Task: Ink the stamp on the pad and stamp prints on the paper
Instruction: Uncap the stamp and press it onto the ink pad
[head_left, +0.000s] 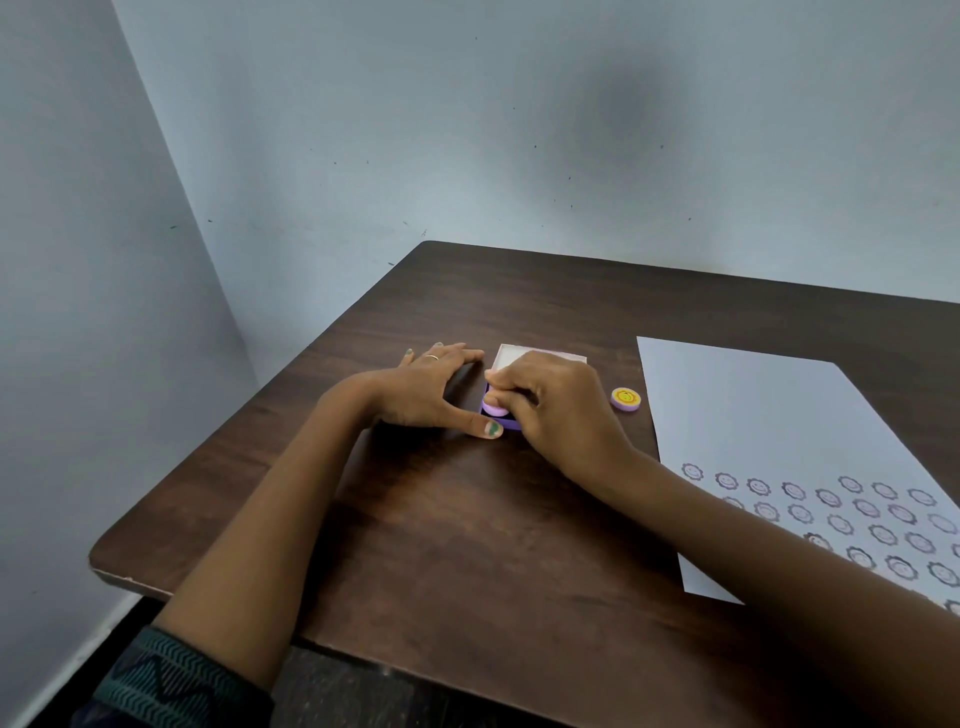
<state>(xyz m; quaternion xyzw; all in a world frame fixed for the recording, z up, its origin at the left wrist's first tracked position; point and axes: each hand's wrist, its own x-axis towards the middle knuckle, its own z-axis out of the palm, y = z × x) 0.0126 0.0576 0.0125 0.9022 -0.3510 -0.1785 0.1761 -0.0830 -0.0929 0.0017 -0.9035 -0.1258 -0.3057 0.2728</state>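
Stamp (496, 407) mostly hidden under right hand (558, 410).

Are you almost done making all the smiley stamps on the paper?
Partly. The paper already has rows of smiley prints near its close edge; the upper part is bare. Right now the right hand presses the purple stamp onto the ink pad, while the left hand steadies it. More stamping is left.

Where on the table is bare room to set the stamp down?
Bare wood lies between the forearms near the front edge of the table, and behind the ink pad. The paper is blank above its prints. It is crowded around both hands and the cap.
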